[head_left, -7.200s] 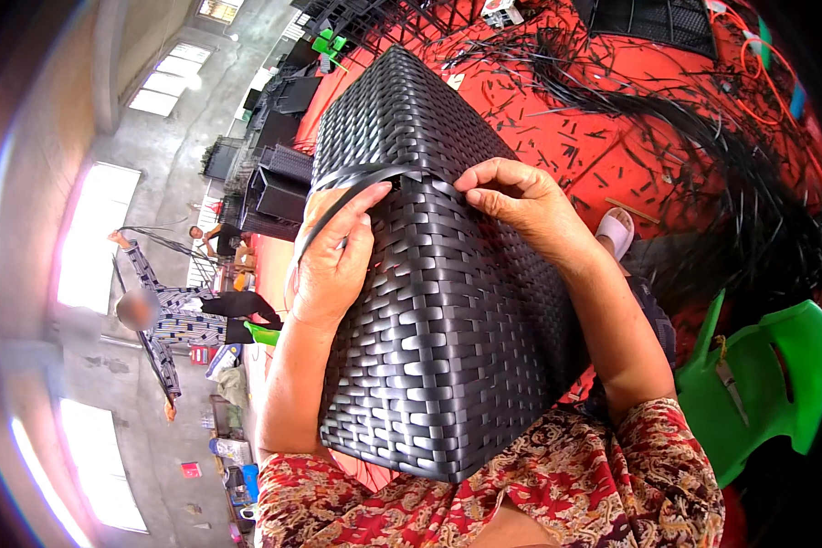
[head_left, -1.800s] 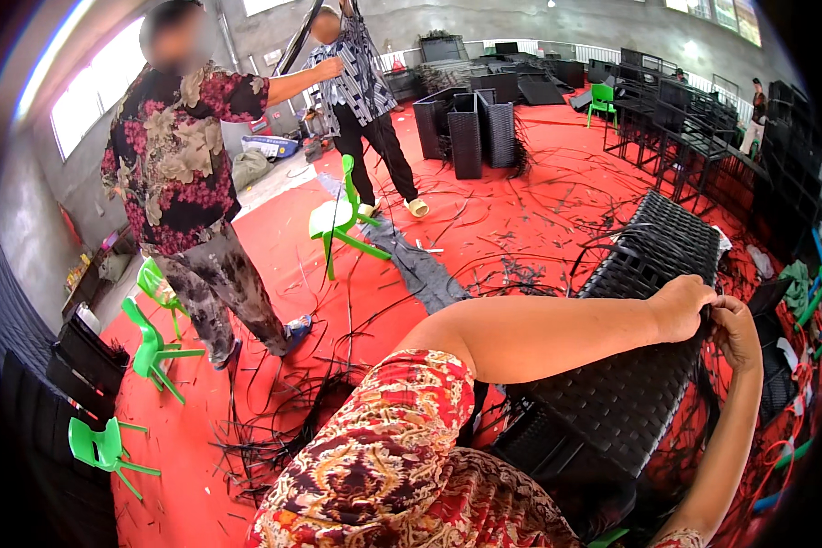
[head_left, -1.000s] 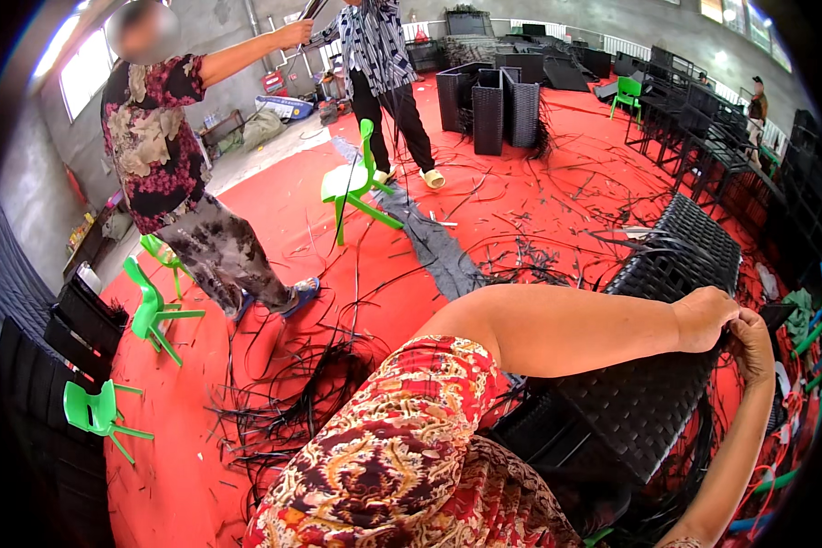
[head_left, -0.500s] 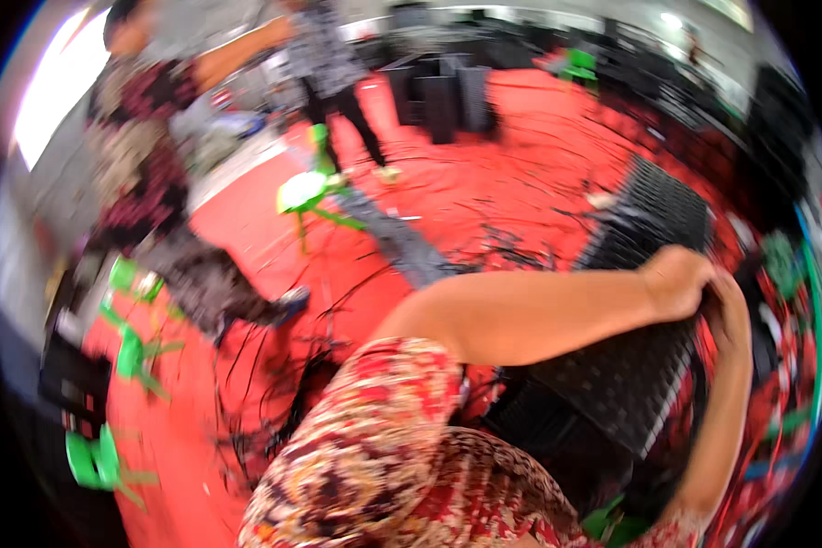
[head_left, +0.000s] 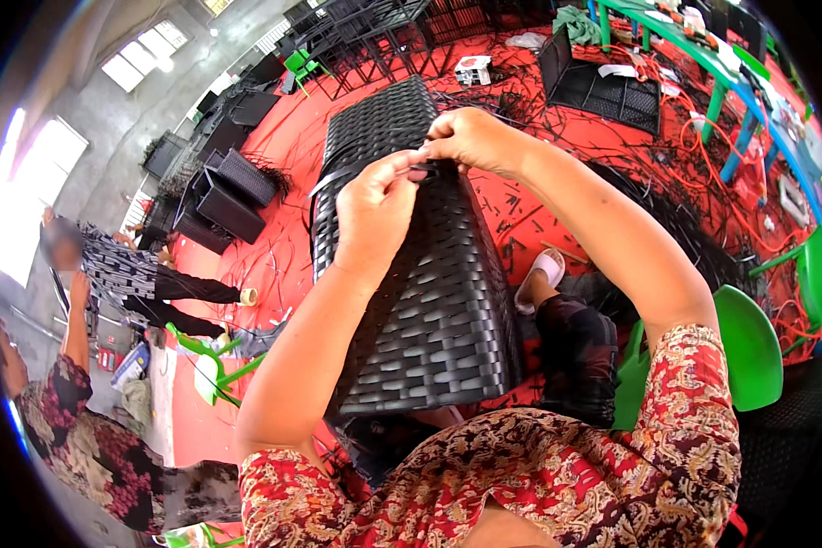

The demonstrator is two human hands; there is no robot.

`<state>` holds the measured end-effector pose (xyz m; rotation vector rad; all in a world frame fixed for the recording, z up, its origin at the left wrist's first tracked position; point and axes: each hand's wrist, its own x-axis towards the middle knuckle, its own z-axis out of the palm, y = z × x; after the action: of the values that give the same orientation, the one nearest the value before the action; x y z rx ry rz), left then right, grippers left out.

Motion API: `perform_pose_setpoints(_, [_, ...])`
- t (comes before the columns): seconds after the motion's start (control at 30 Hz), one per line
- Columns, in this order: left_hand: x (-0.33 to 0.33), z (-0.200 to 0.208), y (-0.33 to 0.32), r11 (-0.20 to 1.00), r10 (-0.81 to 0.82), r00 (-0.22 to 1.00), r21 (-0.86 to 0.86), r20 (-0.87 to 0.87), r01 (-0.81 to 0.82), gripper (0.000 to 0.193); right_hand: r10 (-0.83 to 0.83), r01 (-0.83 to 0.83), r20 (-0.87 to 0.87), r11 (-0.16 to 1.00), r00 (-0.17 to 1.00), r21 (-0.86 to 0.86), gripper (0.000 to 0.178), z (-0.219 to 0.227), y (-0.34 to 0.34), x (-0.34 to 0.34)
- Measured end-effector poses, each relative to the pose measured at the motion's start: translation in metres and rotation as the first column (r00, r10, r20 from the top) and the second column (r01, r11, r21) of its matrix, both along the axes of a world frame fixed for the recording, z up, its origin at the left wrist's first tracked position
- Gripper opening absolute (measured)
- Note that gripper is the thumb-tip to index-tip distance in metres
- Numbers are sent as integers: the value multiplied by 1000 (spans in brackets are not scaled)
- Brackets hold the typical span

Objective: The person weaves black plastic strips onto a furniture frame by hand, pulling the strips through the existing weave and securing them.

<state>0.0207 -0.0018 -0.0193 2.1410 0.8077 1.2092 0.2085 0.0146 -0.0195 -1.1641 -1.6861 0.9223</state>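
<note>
A long black woven wicker furniture piece (head_left: 420,320) lies in front of me, its near end close to my lap. Both of my hands meet over its upper half. With finger and thumb together, my left hand (head_left: 373,212) pinches a dark flat strip (head_left: 342,173) that crosses the weave. Closed at the piece's right edge, my right hand (head_left: 478,142) touches the left fingertips and grips the same strip. My fingers partly hide where the strip enters the weave.
I sit on a green chair (head_left: 744,352). Two people (head_left: 110,265) are at the left, near another green chair (head_left: 208,373). Strip scraps and cables litter the red floor covering (head_left: 288,155). A dark woven panel (head_left: 603,91) and a green-and-blue table (head_left: 694,41) are at the far right.
My view has swung right and steadied from a blur. The woven piece and my hands now appear mid-picture instead of at the right, with both hands together on the strip.
</note>
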Motion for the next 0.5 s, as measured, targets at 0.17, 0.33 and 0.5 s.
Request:
perform_pose_setpoints(0.17, [-14,7,-8,972,-31,992,-227,119,58,26,176,-185,-222,983,959,-16,29,-5,-2,-1])
perform_pose_setpoints(0.33, [-23,8,-11,936,-33,972,-335,231,112,27,162,-340,-820,940,549,-42,23,-39,-12,11])
perform_pose_setpoints(0.5, [-28,24,-17,905,-76,949,-379,306,195,27,94,-288,-945,958,312,0,17,-86,-24,5])
